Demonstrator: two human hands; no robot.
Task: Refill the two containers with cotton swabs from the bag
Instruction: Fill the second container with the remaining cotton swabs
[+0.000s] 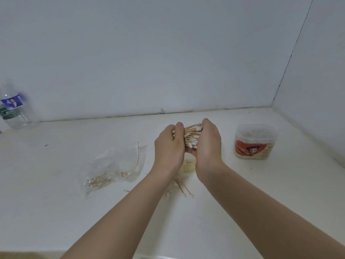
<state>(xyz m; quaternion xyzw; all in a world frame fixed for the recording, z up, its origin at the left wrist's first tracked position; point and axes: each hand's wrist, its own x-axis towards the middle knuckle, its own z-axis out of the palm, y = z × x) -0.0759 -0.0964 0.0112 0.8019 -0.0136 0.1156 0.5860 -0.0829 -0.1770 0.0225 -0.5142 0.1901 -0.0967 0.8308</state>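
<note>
My left hand (169, 146) and my right hand (208, 143) together clasp a thick bundle of cotton swabs (191, 136) with wooden sticks, held above a container (187, 166) with a pale yellow label, mostly hidden under my hands. A second container (254, 142), clear plastic with a red cartoon label and a lid on top, stands to the right, apart from my hands. The clear zip bag (112, 166) lies to the left, open, with a few swabs still inside. Several loose swabs (182, 187) lie on the counter below my wrists.
A plastic water bottle (14, 107) stands at the far left by the wall. The white counter (56, 212) meets the white walls at the back and on the right, forming a corner at the far right.
</note>
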